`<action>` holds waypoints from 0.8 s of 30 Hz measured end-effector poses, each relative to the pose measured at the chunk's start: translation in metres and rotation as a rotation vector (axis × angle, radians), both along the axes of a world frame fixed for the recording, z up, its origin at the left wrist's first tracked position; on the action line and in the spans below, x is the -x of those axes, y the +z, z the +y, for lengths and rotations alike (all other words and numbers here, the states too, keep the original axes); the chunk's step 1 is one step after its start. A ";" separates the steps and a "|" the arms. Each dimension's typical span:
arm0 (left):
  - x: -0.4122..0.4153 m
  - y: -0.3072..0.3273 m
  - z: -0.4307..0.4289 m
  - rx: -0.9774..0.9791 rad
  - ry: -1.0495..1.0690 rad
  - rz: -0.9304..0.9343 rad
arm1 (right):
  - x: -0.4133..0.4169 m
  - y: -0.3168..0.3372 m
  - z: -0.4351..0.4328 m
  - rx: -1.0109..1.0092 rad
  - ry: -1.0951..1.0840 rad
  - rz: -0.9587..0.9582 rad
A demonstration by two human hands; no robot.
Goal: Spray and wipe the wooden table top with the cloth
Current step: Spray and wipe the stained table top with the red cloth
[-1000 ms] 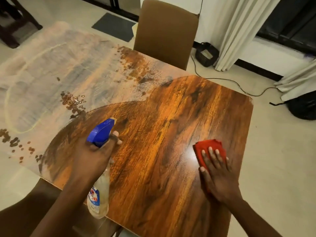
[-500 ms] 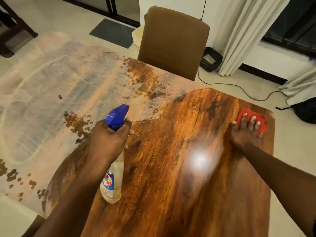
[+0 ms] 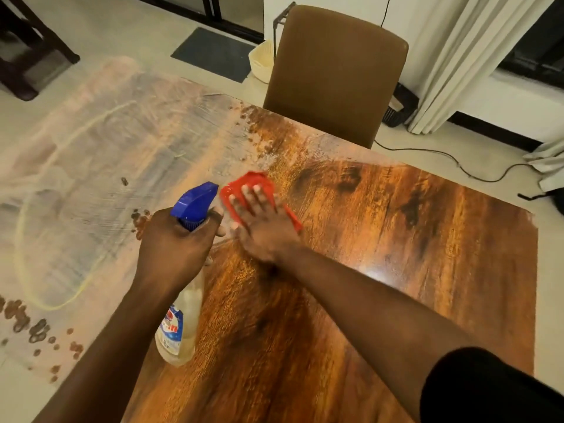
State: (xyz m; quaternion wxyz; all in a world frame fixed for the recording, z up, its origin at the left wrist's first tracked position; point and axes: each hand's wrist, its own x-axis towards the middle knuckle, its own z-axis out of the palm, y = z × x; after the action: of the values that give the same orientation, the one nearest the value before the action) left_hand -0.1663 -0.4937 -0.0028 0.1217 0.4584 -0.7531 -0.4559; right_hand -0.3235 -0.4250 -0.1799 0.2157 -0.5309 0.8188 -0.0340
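Our left hand grips the spray bottle upright above the table, while our right hand presses flat, fingers spread, on the red cloth mid-table, beside the foamy half
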 end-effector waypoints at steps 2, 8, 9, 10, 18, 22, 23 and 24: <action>0.001 0.001 -0.003 0.035 0.004 -0.017 | -0.049 0.003 -0.004 0.018 0.147 -0.031; 0.011 0.009 -0.003 0.002 -0.008 0.029 | -0.127 -0.008 0.075 0.149 0.367 -0.060; 0.013 0.008 -0.002 -0.008 -0.015 0.035 | -0.124 -0.010 0.096 0.147 0.344 -0.064; 0.014 0.005 -0.003 -0.004 -0.020 0.040 | -0.117 -0.011 0.116 0.135 0.311 -0.063; 0.027 -0.020 -0.007 -0.030 -0.023 0.035 | 0.039 -0.002 0.278 -0.046 -0.458 0.078; 0.029 -0.026 -0.014 -0.059 -0.024 0.051 | 0.131 0.001 0.285 -0.047 -0.797 0.071; 0.029 -0.027 -0.016 -0.064 -0.033 0.064 | 0.151 0.002 0.275 -0.051 -0.842 0.069; 0.028 -0.027 -0.018 -0.080 -0.042 0.076 | 0.169 0.001 0.260 -0.056 -0.874 0.064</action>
State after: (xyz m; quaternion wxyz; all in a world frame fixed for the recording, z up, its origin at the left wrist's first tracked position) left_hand -0.1944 -0.5120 -0.0302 0.1223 0.4291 -0.7387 -0.5052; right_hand -0.4922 -0.1652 -0.1789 0.1700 -0.1294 0.9734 -0.0832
